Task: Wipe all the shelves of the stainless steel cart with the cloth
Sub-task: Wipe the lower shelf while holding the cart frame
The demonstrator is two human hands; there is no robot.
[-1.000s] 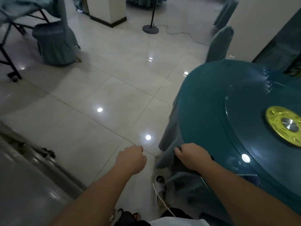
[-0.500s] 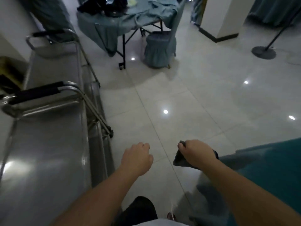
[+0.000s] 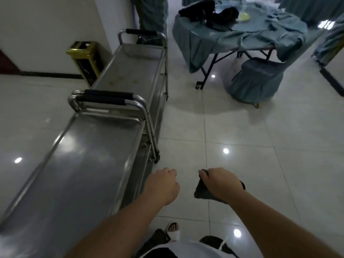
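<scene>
Head view: right hand (image 3: 221, 185) curls its fingers around a dark cloth (image 3: 202, 190) hanging below the knuckles; left hand (image 3: 163, 185), loosely curled and empty, hovers beside the stainless steel cart (image 3: 89, 164).

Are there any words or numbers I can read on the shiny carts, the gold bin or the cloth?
None can be read.
Near cart: bare steel, no label showing.
Far cart: no label showing.
Gold bin: no writing that shows.
Cloth in the right hand: plain and dark.
</scene>
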